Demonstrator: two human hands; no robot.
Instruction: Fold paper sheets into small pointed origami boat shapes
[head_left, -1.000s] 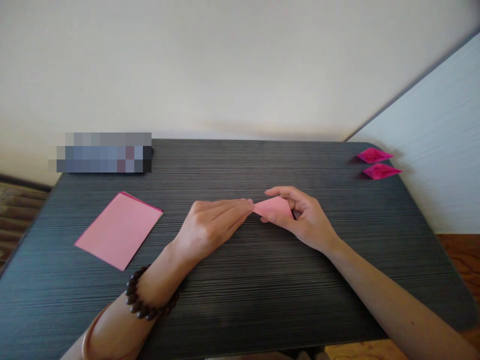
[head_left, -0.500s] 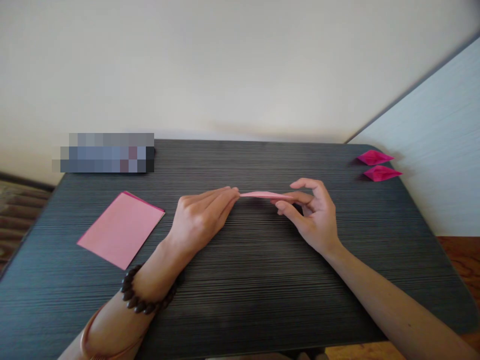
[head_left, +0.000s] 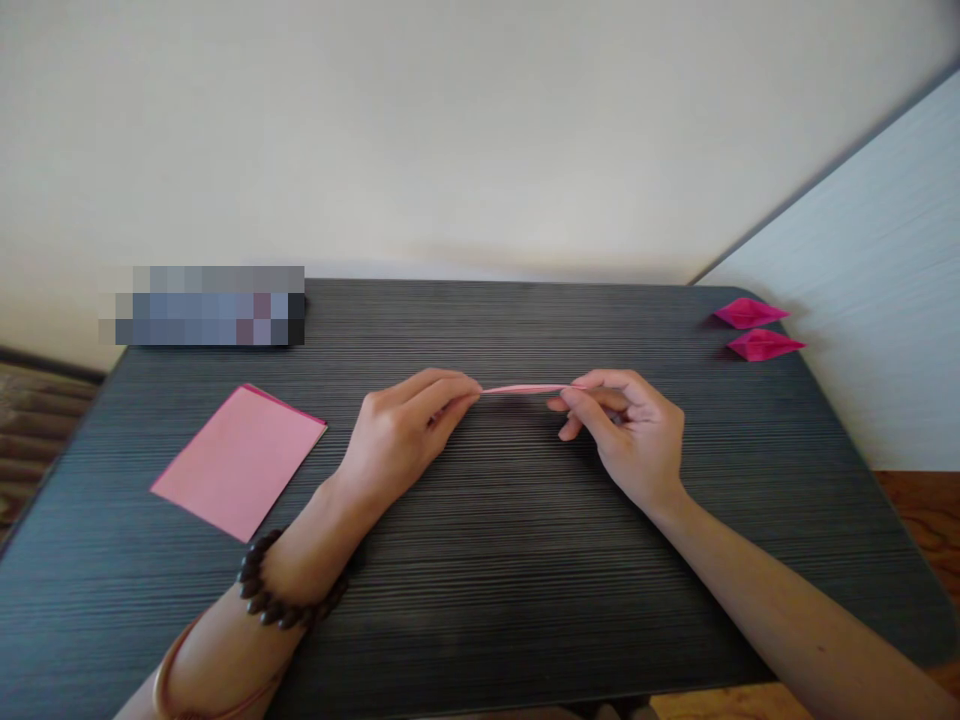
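Note:
A narrow piece of folded pink paper [head_left: 525, 388] stretches between my two hands, seen nearly edge-on above the table. My left hand [head_left: 412, 425] pinches its left end with the fingertips, which cover that tip. At the other end, my right hand [head_left: 630, 425] grips the paper between thumb and index finger, its other fingers curled below. Because of the flat angle, I cannot make out the shape of the folds.
Pink square sheets [head_left: 241, 460] lie stacked on the dark table [head_left: 480, 600] at left. Two magenta folded paper pieces [head_left: 750, 313] sit at the far right corner. A blurred-out object [head_left: 210, 310] stands at back left, before the wall [head_left: 480, 130].
My right thumb and index finger have closed on the paper's right end; they were apart before. The paper looks thinner now. My left fingers have bent slightly at their end.

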